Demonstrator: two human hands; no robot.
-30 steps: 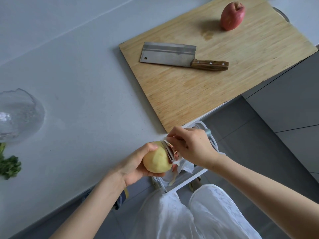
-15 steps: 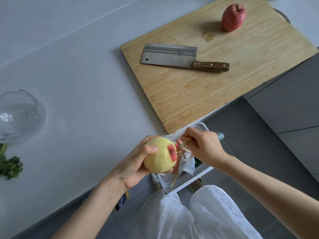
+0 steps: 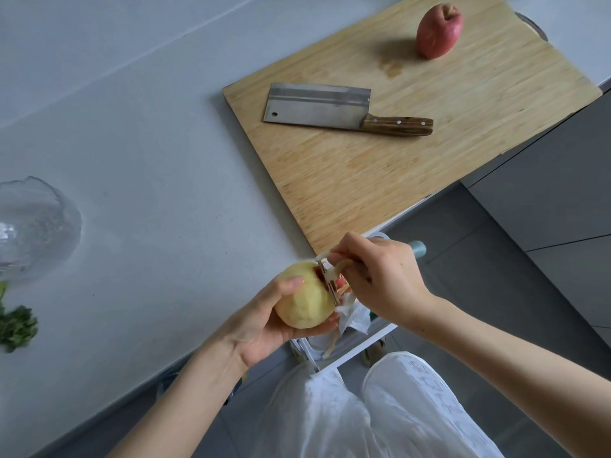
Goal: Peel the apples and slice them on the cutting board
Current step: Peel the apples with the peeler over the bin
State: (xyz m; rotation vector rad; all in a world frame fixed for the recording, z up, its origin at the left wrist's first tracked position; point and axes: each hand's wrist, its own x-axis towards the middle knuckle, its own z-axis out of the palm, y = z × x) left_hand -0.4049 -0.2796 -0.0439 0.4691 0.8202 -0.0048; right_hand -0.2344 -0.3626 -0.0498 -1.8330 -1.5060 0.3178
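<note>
My left hand point(image 3: 264, 328) cups the nearly bare apple point(image 3: 304, 297) off the countertop's near edge, so peel drops into the bin point(image 3: 350, 352); my right hand point(image 3: 380, 279) grips the peeler point(image 3: 330, 282) against it.

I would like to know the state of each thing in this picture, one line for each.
Held apple: nearly all peeled, gripped by the left hand.
Peeler: gripped by the right hand, blade on the held apple.
Red apple: unpeeled, whole, on the cutting board.
Cleaver: lying flat on the board, untouched.
Glass bowl: upright on the counter.
</note>
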